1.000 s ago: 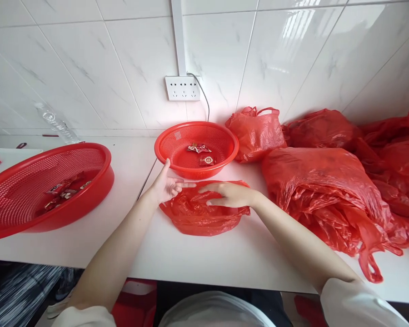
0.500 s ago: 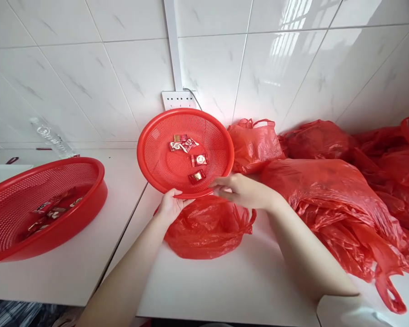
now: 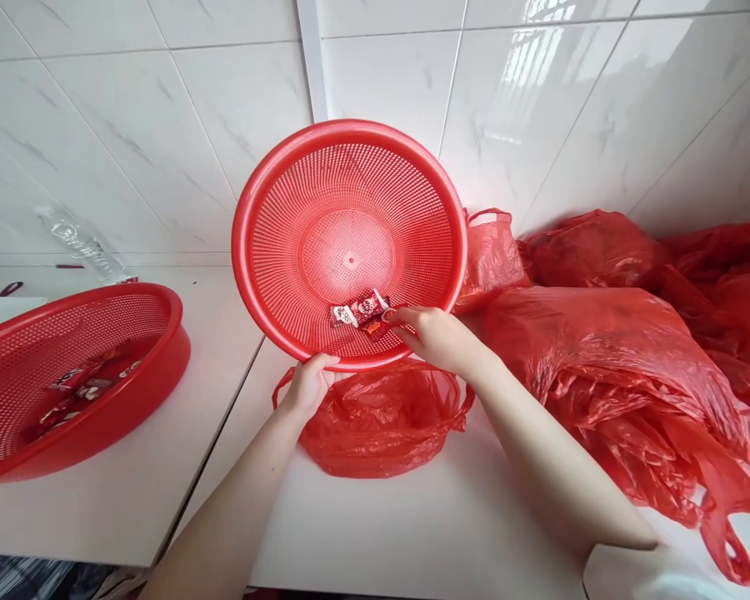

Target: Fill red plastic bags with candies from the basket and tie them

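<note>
A red mesh basket (image 3: 350, 179) is tipped toward me, its far side raised. My left hand (image 3: 309, 385) grips its near rim, thumb on top and fingers underneath. Several small wrapped candies (image 3: 357, 312) in red and white wrappers lie bunched low on the basket's near wall. My right hand (image 3: 434, 335) reaches over the right rim, fingers pinched at the right end of that bunch; its fingertips partly cover what they grip. Directly below the tilted rim, a red plastic bag (image 3: 375, 433) sits on the white table with its mouth spread open.
Another red mesh basket (image 3: 143, 408) with several wrapped candies stands on the left. Behind it a clear plastic bottle (image 3: 84, 243) leans by the tiled wall. Filled red plastic bags (image 3: 600, 333) are heaped on the right. A seam runs between the table tops (image 3: 350, 533).
The basket has tilted up more steeply toward me. The candies have slid from its middle down to the near wall, and my right hand has moved from the rim in to them.
</note>
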{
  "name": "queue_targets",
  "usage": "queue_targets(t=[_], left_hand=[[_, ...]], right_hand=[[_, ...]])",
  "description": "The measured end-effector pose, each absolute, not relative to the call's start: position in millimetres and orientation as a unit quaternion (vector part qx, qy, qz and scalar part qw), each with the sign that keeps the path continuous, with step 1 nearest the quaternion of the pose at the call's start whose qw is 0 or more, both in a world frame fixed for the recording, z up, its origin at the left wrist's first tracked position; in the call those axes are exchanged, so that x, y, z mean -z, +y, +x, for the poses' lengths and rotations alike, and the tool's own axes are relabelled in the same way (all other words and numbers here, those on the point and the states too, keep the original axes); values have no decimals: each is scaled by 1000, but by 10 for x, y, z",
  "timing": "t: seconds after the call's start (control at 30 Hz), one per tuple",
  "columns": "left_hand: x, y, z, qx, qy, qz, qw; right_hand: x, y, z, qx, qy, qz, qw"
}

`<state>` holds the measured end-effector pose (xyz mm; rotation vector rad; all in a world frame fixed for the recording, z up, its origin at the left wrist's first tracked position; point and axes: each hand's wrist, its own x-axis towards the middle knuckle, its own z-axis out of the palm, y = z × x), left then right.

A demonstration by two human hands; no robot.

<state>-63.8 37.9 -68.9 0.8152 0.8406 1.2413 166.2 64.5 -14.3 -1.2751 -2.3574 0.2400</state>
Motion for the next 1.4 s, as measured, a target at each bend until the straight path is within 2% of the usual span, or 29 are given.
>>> queue_targets(t=[0.2,0.37,0.47,0.53,0.63,0.73,0.87,0.97,1.03,1.23,1.33,1.4], left_hand=[[684,315,-548,-548,347,366,667],[676,400,-619,-588,334,336,656],[693,449,-674,-586,352,321,656],[719,468,-696,-588,358,313,654],[746,479,-706,-601,349,308,650],[731,477,-703,-614,337,318,638],[684,466,-691,-621,344,328,623],[667,457,-689,-628,329,343,616],[660,452,-690,-624,322,348,621],[639,399,-626,-608,348,339,628],[677,358,-572,-593,362,340,634],[729,344,-556,-585,367,342,637]], right_hand=[[320,613,1458,-55,-890,-391,229],[292,593,1440,-130,-911,-293,260],[296,627,1421,-231,-837,-342,359],[300,648,1413,-345,-757,-366,417],[272,646,1429,-536,-657,-327,417],[212,609,1468,-606,-616,-315,393],[135,543,1526,-571,-677,-289,363],[80,477,1562,-505,-776,-268,265],[51,441,1568,-434,-823,-284,230],[192,540,1516,-201,-838,-393,319],[402,665,1517,-74,-835,-469,278],[520,726,1533,-39,-836,-496,231]])
